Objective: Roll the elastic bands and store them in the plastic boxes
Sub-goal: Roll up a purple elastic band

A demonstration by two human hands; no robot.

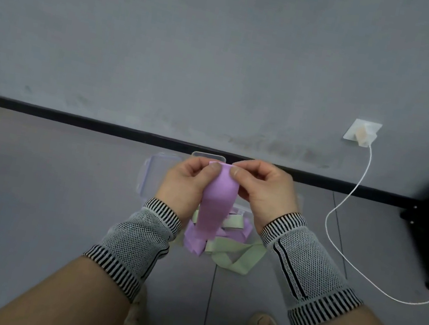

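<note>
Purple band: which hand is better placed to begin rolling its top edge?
Probably either: the left hand and right hand both pinch the top corners of the purple band, which hangs between them.

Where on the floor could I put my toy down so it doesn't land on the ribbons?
Bare floor lies left of the clear lid, up to the black baseboard. Another free strip sits between the green band and the white cable. Under both hands it is crowded with the purple band and boxes.
</note>
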